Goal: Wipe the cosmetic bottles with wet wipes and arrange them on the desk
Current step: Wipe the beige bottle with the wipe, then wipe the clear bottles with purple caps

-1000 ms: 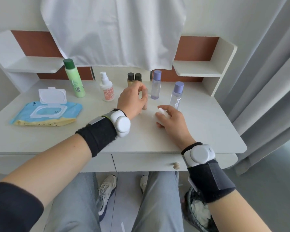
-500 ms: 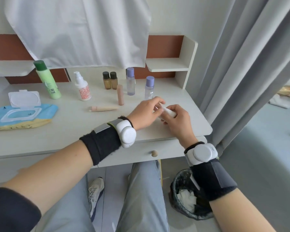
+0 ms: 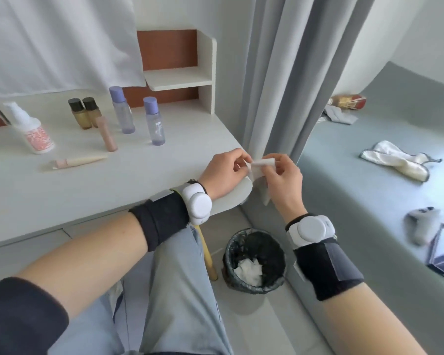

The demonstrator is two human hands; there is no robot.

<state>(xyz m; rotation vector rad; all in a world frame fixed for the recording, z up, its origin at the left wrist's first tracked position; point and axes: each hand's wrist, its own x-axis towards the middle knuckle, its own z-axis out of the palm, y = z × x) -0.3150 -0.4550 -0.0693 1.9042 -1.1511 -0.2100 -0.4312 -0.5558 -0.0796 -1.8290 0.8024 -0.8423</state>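
Bin (image 3: 257,287) holds crumpled wipes (image 3: 249,270); left hand (image 3: 225,173), right hand (image 3: 283,176) pinch wipe (image 3: 262,165)

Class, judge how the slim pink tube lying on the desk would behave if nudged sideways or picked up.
Lying on its side, the slim pink tube looks round, so it would probably roll on the desk. It seems to taper, so it may curve. Thin, so likely light.

The wet wipe (image 3: 261,167) you hold looks like thin, soft, matt white fabric. Your desk (image 3: 118,183) has a smooth, matt white finish. The purple-capped bottle (image 3: 156,129) nearest you is clear, glossy plastic. Your left wrist wrap (image 3: 162,221) is black woven cloth. The curtain (image 3: 280,73) is matt grey cloth, and the bin liner (image 3: 265,244) is shiny black plastic.
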